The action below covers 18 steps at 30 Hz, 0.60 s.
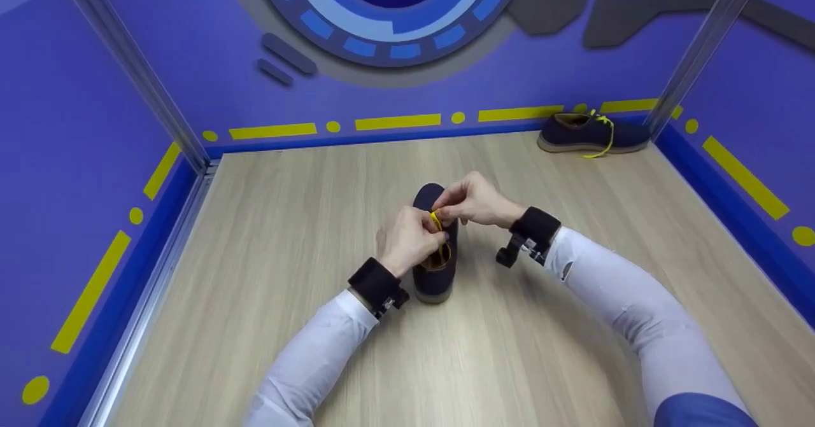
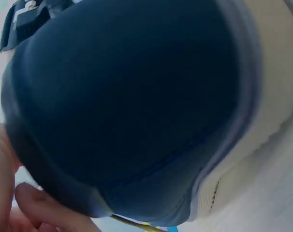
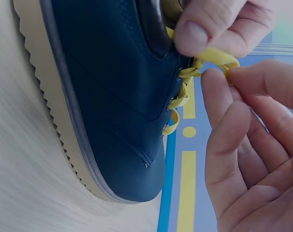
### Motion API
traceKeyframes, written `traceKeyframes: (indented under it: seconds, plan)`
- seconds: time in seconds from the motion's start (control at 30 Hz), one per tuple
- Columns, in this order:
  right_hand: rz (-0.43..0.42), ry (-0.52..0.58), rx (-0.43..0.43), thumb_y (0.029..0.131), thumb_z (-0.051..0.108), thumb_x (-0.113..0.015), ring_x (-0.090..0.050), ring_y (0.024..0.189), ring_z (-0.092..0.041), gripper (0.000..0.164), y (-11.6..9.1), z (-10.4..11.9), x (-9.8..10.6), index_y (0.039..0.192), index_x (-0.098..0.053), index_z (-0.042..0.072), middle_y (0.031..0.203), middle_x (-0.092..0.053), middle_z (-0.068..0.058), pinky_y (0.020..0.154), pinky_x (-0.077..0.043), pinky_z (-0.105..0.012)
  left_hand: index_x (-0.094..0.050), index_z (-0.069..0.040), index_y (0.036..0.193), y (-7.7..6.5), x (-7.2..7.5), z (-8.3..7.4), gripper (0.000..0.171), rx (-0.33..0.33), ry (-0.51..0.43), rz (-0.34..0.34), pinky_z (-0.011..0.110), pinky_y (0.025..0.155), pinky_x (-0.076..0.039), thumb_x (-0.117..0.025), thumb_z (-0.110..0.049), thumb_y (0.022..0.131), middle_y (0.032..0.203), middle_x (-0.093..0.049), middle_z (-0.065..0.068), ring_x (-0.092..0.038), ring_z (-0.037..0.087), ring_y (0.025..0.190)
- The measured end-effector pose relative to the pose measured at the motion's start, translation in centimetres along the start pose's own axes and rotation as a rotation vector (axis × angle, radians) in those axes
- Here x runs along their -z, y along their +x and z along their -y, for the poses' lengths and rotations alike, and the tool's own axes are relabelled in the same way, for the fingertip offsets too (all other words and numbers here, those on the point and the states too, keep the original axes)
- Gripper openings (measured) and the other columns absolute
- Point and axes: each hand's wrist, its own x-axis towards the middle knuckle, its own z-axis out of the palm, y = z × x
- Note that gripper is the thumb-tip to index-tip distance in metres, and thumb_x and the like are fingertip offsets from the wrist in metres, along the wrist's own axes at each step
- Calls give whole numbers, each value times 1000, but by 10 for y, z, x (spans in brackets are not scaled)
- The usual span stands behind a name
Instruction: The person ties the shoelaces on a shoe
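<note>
A dark navy shoe with a pale ridged sole stands on the wood-grain surface, toe pointing away. Yellow shoelace runs through the eyelets along its top. My left hand is over the shoe's opening and pinches the lace between thumb and finger. Just ahead of it, my right hand pinches the lace between thumb and index finger, its other fingers loosely bent. In the right wrist view, the lace stretches between the two hands' fingertips. The left wrist view is mostly filled by the shoe's dark heel and side.
A second dark shoe with an untied yellow lace stands at the back right corner against the blue wall. Metal posts mark the corners, and blue panels enclose the wooden surface on its sides.
</note>
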Motion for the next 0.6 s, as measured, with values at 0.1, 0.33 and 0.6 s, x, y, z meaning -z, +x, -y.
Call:
traceKeyframes:
  seconds: [0.1, 0.33, 0.6]
  plan:
    - [-8, -8, 0, 93, -9, -73, -64, 70, -52, 13, -2, 5, 1, 103, -75, -17, 91, -74, -34, 51, -47, -18, -73, -26, 70, 1, 0, 0, 27, -5, -26, -15, 32, 54, -48, -88, -45, 82, 68, -67, -14, -63, 9, 62]
    - [-3, 29, -15, 95, -5, -73, -69, 66, -32, 14, 6, -21, 2, 106, -78, -11, 92, -75, -33, 51, -48, -19, -77, -16, 96, 9, 11, 8, 22, -48, -204, -125, 31, 65, -49, -84, -33, 84, 85, -74, -5, -67, 13, 78]
    - [-12, 61, -44, 96, -2, -74, -75, 76, -43, 12, 9, -38, 3, 105, -80, -6, 90, -77, -27, 53, -55, -24, -85, -17, 98, 14, 16, 9, 12, -84, -203, -95, 32, 75, -56, -87, -24, 89, 89, -80, -8, -74, 8, 84]
